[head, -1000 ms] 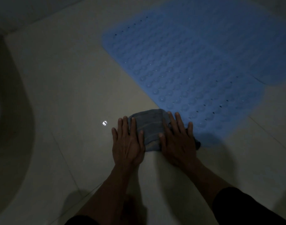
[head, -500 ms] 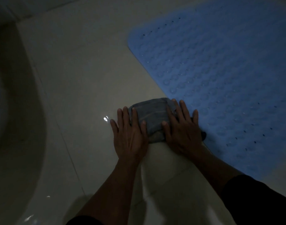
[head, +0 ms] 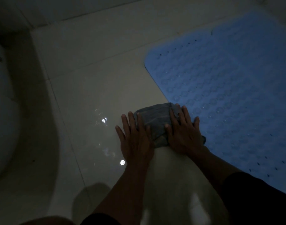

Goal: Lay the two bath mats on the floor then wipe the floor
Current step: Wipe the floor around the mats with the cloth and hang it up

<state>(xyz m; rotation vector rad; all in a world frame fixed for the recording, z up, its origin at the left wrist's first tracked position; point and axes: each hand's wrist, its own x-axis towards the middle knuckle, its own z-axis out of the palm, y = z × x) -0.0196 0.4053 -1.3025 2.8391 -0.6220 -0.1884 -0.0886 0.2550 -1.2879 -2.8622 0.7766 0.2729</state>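
A folded grey cloth lies on the pale tiled floor beside the near edge of a blue bath mat with raised dimples. My left hand presses flat on the cloth's left side, fingers straight. My right hand presses flat on its right side, little finger over the mat's edge. A second blue mat overlaps the first at the far right. The room is dim.
A white toilet base curves along the left side. The wall skirting runs across the top. Wet patches glint on the tiles left of my left hand. My knee shows at the bottom edge.
Both hands have slid the cloth along the mat's edge, staying flat on it. The view has shifted so the mats sit further right and the toilet base shows more.
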